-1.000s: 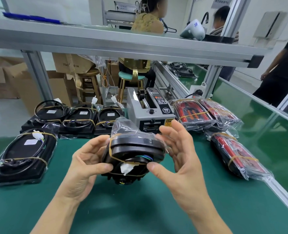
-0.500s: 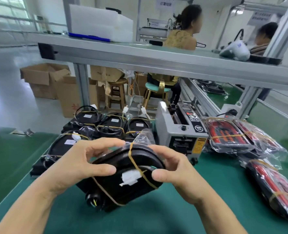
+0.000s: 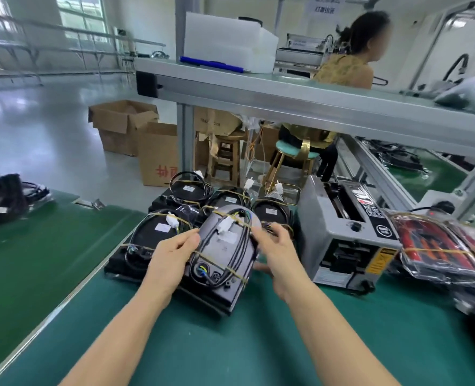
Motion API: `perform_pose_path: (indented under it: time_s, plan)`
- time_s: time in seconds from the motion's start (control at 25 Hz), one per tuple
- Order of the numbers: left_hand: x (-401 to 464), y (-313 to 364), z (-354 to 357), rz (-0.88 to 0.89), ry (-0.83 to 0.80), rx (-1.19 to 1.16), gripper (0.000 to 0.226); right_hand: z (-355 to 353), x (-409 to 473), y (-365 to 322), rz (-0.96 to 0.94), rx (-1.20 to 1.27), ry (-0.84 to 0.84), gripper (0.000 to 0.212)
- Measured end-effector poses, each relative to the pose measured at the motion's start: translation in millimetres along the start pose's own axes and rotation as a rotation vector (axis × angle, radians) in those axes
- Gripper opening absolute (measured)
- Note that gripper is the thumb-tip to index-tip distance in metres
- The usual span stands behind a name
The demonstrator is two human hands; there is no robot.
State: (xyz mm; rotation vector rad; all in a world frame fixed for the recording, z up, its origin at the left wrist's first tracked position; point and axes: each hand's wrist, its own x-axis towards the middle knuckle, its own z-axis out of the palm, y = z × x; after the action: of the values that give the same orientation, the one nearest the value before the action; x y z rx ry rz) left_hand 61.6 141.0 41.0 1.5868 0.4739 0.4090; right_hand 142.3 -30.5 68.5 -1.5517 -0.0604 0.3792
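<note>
Item: banded lamp unit [image 3: 225,254], a black housing with its cable coiled on the back and bound by yellow rubber bands, a white connector lying on top. It is held tilted just above the green mat [image 3: 230,346], immediately left of the tape dispenser [image 3: 344,238]. The left hand [image 3: 172,254] is closed on the unit's left edge, thumb on top and fingers curled beneath. The right hand [image 3: 278,246], blurred, is seen with bent fingers and thumb pinching the right edge. Further left of the dispenser, just beside the held piece, one like unit [image 3: 152,235] is laid flat, and behind it a row of three units [image 3: 230,199] is ranged. Right of the dispenser, red lamps [image 3: 436,252] in clear bags are piled. Well beyond the dispenser, cardboard boxes [image 3: 158,154] and a wooden stool [image 3: 225,157] are noted. Status, as judged: banding is complete on this piece, while setting it down beside the four finished ones is outstanding and it has not been released.
</note>
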Motion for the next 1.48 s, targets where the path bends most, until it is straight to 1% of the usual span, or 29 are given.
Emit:
perform_pose_path:
  time_s: [0.04,0.08,0.12,0.2,0.28,0.32,0.36,0.44,0.56,0.6,0.68,0.76,0.84,0.96,1.0,1.08,1.16,1.24,1.32,1.4,1.48]
  plan:
    - [1.3,-4.0,3.1,-0.009,0.048,-0.006,0.031,2.1,0.2,7.7,0.053,-0.02,-0.017,0.064]
    - [1.6,-6.8,6.6,-0.014,0.077,-0.013,0.031,4.2,-0.2,16.8,0.096,-0.046,-0.038,0.065]
    - [0.9,-7.7,10.1,-0.016,0.096,-0.012,0.031,6.4,-0.7,24.9,0.119,-0.058,-0.058,0.061]
    - [0.6,-6.5,17.4,-0.03,0.122,0.063,0.027,11.2,0.1,36.5,0.116,-0.05,-0.071,0.044]
    - [1.4,-4.5,22.2,-0.044,0.117,0.292,0.019,16.0,1.1,37.0,0.111,-0.038,-0.063,0.027]
    - [1.3,-2.5,24.3,-0.039,0.112,0.447,0.021,18.5,1.6,34.5,0.112,-0.03,-0.06,0.025]
    - [0.5,-1.4,25.9,-0.025,0.118,0.573,0.024,20.7,2.2,32.0,0.109,-0.029,-0.052,0.025]
    - [-3.9,-0.8,30.2,0.02,0.131,0.709,0.023,24.5,2.9,29.5,0.097,-0.046,-0.031,0.026]
    - [-12.1,-1.5,36.4,0.202,0.148,0.988,0.037,31.1,1.6,28.4,0.099,-0.111,-0.012,0.03]
    - [-12.5,-1.7,38.9,0.258,0.146,1.022,0.04,32.5,1.1,28.4,0.103,-0.141,-0.009,0.031]
    - [-11.5,0.7,44.5,0.245,0.115,1.013,0.046,34.7,0.0,30.2,0.109,-0.199,-0.015,0.027]
    - [-9.8,-0.3,48.4,0.284,0.069,1.13,0.047,36.6,-2.6,32.2,0.11,-0.273,-0.019,0.025]
    - [-9.5,-4.3,50.4,0.339,0.062,1.255,0.044,37.5,-2.6,34.4,0.086,-0.341,0.0,0.029]
    - [-16.8,-2.8,54.4,0.378,0.107,1.302,0.047,36.7,-3.6,35.0,0.084,-0.472,-0.033,0.038]
    - [-17.7,-4.6,55.4,0.374,0.086,1.328,0.05,33.9,-3.8,34.6,0.09,-0.522,-0.057,0.042]
    - [-15.5,-10.6,57.7,0.352,0.03,1.392,0.057,20.3,-8.2,33.1,0.044,-0.663,-0.082,0.045]
    - [-13.4,-12.3,57.3,0.35,-0.003,1.425,0.06,-1.6,-22.4,33.2,-0.064,-0.743,-0.076,0.048]
    - [-13.7,-11.5,56.3,0.352,0.006,1.42,0.06,-30.2,-47.0,31.3,-0.219,-0.792,-0.033,0.047]
    - [-15.6,-10.7,55.9,0.355,0.017,1.39,0.058,-66.1,-72.0,27.6,-0.396,-0.857,0.075,0.045]
    - [-16.4,-8.1,57.7,0.344,0.016,1.387,0.057,-113.3,-89.7,22.4,-0.488,-0.917,0.282,0.043]
    - [-16.5,-3.1,63.5,0.308,0.01,1.433,0.056,-168.6,-103.2,16.7,-0.469,-0.998,0.506,0.042]
